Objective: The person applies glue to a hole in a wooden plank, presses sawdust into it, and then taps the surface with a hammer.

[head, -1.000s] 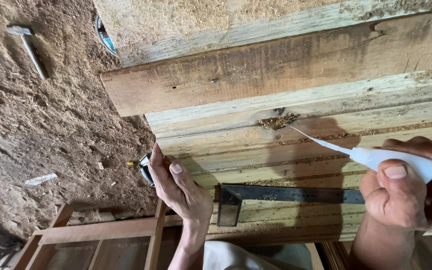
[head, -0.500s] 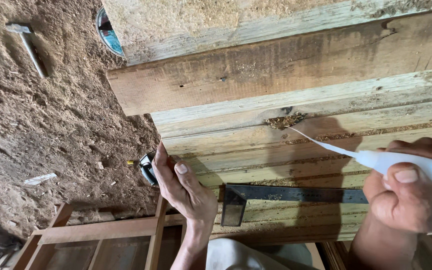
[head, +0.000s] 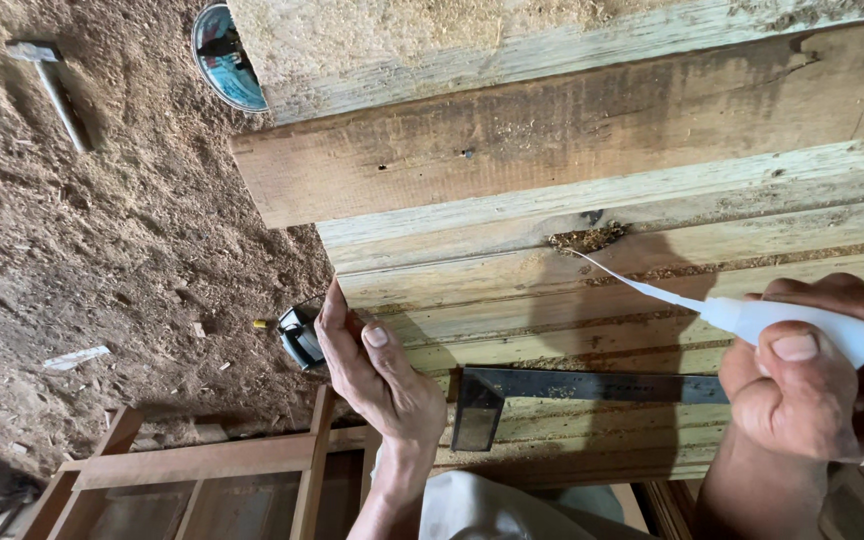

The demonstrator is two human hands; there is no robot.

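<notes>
While the right hand (head: pixel 802 385) closes its grip around a white plastic squeeze bottle with a long thin nozzle (head: pixel 797 322), the nozzle tip reaches ahead to a sawdust-packed knot hole (head: pixel 587 238) in the pale wooden planks (head: pixel 652 205), apparently to feed it. Just below that grip lies a black metal try square (head: pixel 572 388). The left hand (head: pixel 372 370) rests open-fingered on the bench edge, likely steadying; a small object (head: pixel 297 335) beside it is hard to identify.

Glue bottle (head: pixel 802 325) nozzle at knot hole (head: pixel 587 238)
</notes>
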